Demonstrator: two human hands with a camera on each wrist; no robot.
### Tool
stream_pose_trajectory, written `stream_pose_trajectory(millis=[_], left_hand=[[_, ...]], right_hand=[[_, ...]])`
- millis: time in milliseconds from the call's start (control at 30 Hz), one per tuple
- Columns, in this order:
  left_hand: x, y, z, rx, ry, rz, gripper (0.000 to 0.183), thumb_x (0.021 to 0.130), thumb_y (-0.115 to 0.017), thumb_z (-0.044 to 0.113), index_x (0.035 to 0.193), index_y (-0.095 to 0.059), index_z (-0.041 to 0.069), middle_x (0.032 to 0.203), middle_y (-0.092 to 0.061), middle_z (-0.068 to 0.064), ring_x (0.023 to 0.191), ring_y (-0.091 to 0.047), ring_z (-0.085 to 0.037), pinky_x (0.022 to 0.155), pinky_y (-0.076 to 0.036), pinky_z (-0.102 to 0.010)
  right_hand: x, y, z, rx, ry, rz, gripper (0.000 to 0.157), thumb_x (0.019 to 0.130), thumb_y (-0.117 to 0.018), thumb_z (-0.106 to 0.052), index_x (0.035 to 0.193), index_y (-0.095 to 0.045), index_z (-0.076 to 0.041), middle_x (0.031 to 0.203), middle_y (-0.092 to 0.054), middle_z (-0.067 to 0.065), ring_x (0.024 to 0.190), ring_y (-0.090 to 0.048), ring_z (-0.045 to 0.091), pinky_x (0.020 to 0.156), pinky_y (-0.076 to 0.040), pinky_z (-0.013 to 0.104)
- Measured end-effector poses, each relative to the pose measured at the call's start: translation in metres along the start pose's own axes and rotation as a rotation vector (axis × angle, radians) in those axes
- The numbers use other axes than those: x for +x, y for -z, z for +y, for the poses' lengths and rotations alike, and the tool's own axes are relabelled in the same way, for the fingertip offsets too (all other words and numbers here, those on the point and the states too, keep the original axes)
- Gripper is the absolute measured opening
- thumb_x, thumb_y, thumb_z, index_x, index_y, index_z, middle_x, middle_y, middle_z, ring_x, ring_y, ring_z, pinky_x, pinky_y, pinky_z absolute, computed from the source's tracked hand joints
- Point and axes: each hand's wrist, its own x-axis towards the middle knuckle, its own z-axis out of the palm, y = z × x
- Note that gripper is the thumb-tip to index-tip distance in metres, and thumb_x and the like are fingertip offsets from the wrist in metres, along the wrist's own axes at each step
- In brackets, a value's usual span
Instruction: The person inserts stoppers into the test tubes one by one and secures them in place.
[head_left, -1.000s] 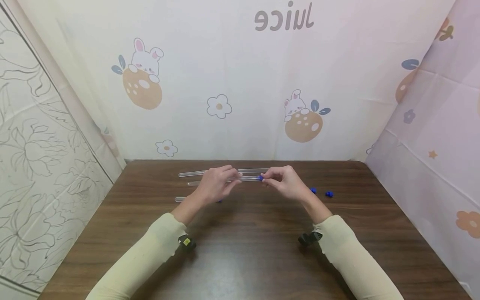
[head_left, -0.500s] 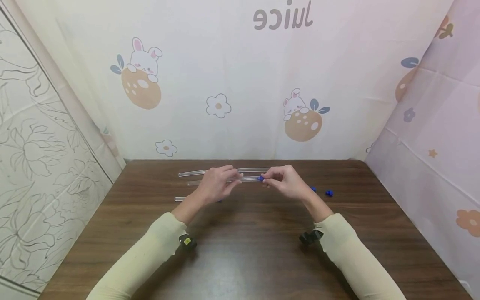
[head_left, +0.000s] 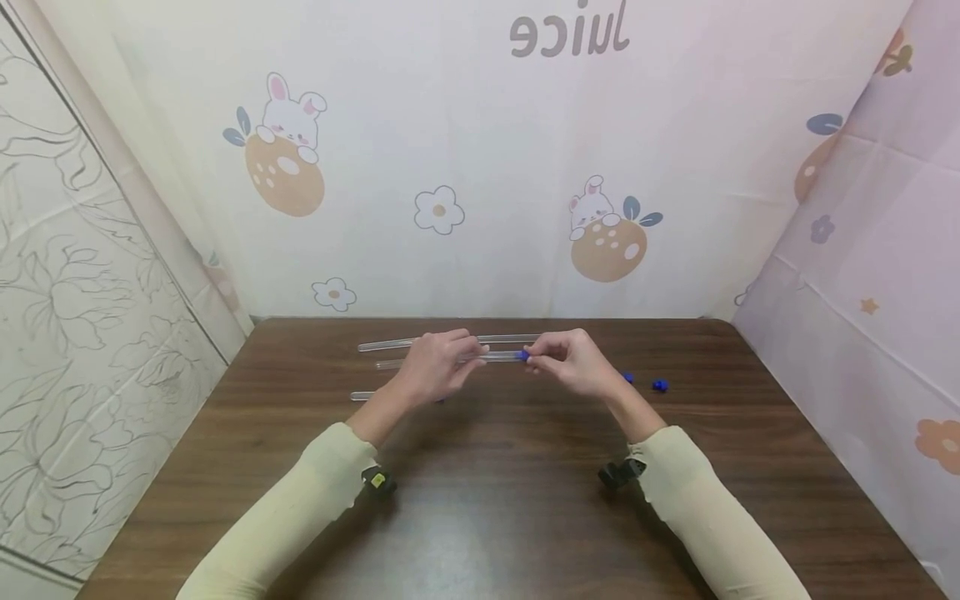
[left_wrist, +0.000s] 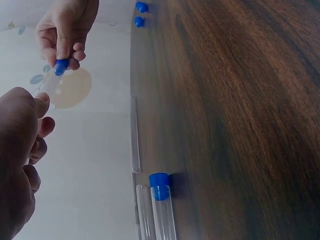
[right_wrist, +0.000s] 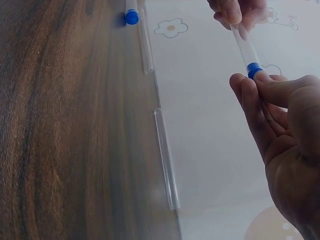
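Note:
Above the back of the table, my left hand [head_left: 438, 365] grips a clear test tube [right_wrist: 244, 46] near its mouth. My right hand [head_left: 573, 362] pinches a blue stopper [right_wrist: 254, 69] at that tube's end, between thumb and fingers. In the right wrist view the stopper is lined up with the tube and at least partly in its mouth; how deep is hard to tell. On the table lies another test tube with a blue stopper [left_wrist: 160, 180] in it, its middle hidden by my left arm in the head view. Uncapped tubes [right_wrist: 167, 165] lie along the back edge.
Two loose blue stoppers, one of them [head_left: 660, 385] farther right, lie on the brown wooden table [head_left: 480, 500] beyond my right wrist. A printed cloth [head_left: 495, 150] hangs directly behind the table. Dark wrist cameras [head_left: 621, 475] sit below both sleeves.

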Motion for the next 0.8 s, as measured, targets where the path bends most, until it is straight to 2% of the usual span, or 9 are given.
stream_pose_trajectory(millis=[200, 333, 467, 567, 667, 733, 800], left_hand=[[-0.0001, -0.0015, -0.0010, 0.009, -0.001, -0.010, 0.011, 0.099, -0.088, 0.019, 0.104, -0.081, 0.012, 0.096, -0.084, -0.002, 0.068, -0.076, -0.018, 0.054, -0.053, -0.027], [-0.0016, -0.0006, -0.0014, -0.001, -0.006, -0.005, 0.011, 0.098, -0.088, 0.020, 0.102, -0.081, 0.012, 0.094, -0.084, -0.002, 0.067, -0.074, -0.017, 0.054, -0.048, -0.023], [-0.0025, 0.0025, -0.0012, -0.007, 0.007, -0.034, 0.011, 0.098, -0.088, 0.020, 0.103, -0.082, 0.012, 0.096, -0.084, -0.002, 0.065, -0.070, -0.016, 0.055, -0.042, -0.018], [-0.0017, 0.0049, -0.0012, -0.018, 0.010, -0.038, 0.012, 0.098, -0.089, 0.019, 0.103, -0.082, 0.011, 0.096, -0.084, -0.002, 0.065, -0.070, -0.016, 0.055, -0.042, -0.018], [-0.0008, 0.0064, -0.0016, -0.022, 0.006, -0.015, 0.012, 0.097, -0.090, 0.017, 0.102, -0.081, 0.011, 0.096, -0.085, -0.003, 0.066, -0.072, -0.017, 0.054, -0.044, -0.020], [-0.0003, 0.0065, -0.0023, -0.024, 0.009, -0.004, 0.012, 0.097, -0.090, 0.018, 0.102, -0.081, 0.011, 0.097, -0.086, -0.003, 0.067, -0.074, -0.017, 0.054, -0.045, -0.020], [-0.0001, 0.0063, -0.0030, -0.023, 0.015, -0.003, 0.013, 0.098, -0.089, 0.019, 0.102, -0.081, 0.011, 0.098, -0.086, -0.002, 0.068, -0.075, -0.017, 0.054, -0.045, -0.020]], right_hand=[[-0.0008, -0.0002, 0.0017, 0.008, 0.002, -0.023, 0.012, 0.105, -0.071, 0.007, 0.110, -0.082, 0.009, 0.108, -0.080, 0.035, 0.096, -0.084, 0.044, 0.086, -0.072, 0.046], [-0.0014, -0.0003, 0.0016, 0.005, 0.019, -0.047, 0.012, 0.104, -0.072, 0.006, 0.111, -0.081, 0.011, 0.106, -0.082, 0.029, 0.095, -0.085, 0.042, 0.086, -0.072, 0.045], [-0.0029, 0.0003, 0.0012, 0.005, 0.035, -0.059, 0.011, 0.104, -0.073, 0.006, 0.110, -0.082, 0.009, 0.105, -0.081, 0.028, 0.093, -0.085, 0.038, 0.087, -0.071, 0.049], [-0.0029, 0.0014, 0.0023, 0.007, 0.039, -0.050, 0.012, 0.103, -0.074, 0.006, 0.110, -0.083, 0.007, 0.106, -0.081, 0.032, 0.090, -0.086, 0.024, 0.087, -0.071, 0.051], [-0.0019, 0.0031, 0.0023, 0.001, 0.046, -0.037, 0.012, 0.103, -0.076, 0.004, 0.112, -0.083, 0.005, 0.107, -0.082, 0.032, 0.088, -0.084, 0.011, 0.086, -0.072, 0.044], [-0.0018, 0.0040, 0.0023, 0.004, 0.033, -0.024, 0.013, 0.102, -0.078, 0.002, 0.114, -0.083, 0.003, 0.108, -0.083, 0.031, 0.088, -0.085, 0.013, 0.084, -0.072, 0.038], [-0.0021, 0.0045, 0.0017, 0.021, 0.016, -0.018, 0.015, 0.102, -0.079, 0.000, 0.116, -0.082, 0.003, 0.110, -0.083, 0.031, 0.091, -0.087, 0.023, 0.084, -0.072, 0.035]])
